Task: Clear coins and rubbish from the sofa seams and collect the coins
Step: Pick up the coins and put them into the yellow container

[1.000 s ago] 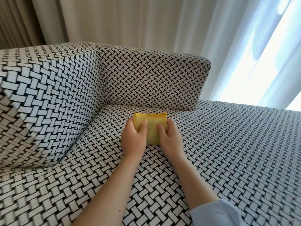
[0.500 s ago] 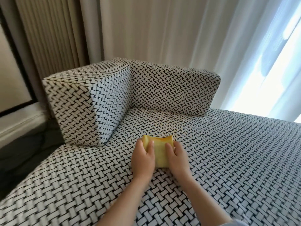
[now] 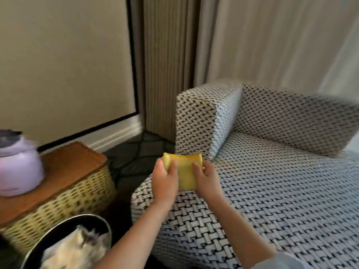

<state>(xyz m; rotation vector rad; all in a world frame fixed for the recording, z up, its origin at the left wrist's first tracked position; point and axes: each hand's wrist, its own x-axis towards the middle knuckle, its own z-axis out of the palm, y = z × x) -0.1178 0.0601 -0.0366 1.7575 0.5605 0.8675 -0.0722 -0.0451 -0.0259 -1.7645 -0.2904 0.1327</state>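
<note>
The big sofa (image 3: 272,191) with the black and white weave fills the right side of the frame. A moment ago I saw only the sofa and its back corner. Now the view has swung left, and the wall, the floor and more things show.

A woven basket (image 3: 81,191) with a brown lid sits at the left. A round bin (image 3: 38,247) with pale stuff in it is at the bottom left. A purple pot (image 3: 17,166) stands on the basket lid, blurry at the left edge.

The yellow cloth (image 3: 184,171) was down on the seat, near the back corner. Now it is in the middle of the frame, over the left end of the seat. I cannot tell if it touches the fabric. My left hand (image 3: 165,181) and right hand (image 3: 208,179) each grip one side of it, thumbs on top and close together.

I think the cloth has rubbish swept up in it and is going to the bin. That would mean the rubbish part is nearly done.

I count one sofa, one basket, one bin, one pot, one cloth and two hands. I see no coins at all, so the coin part looks not done yet.
</note>
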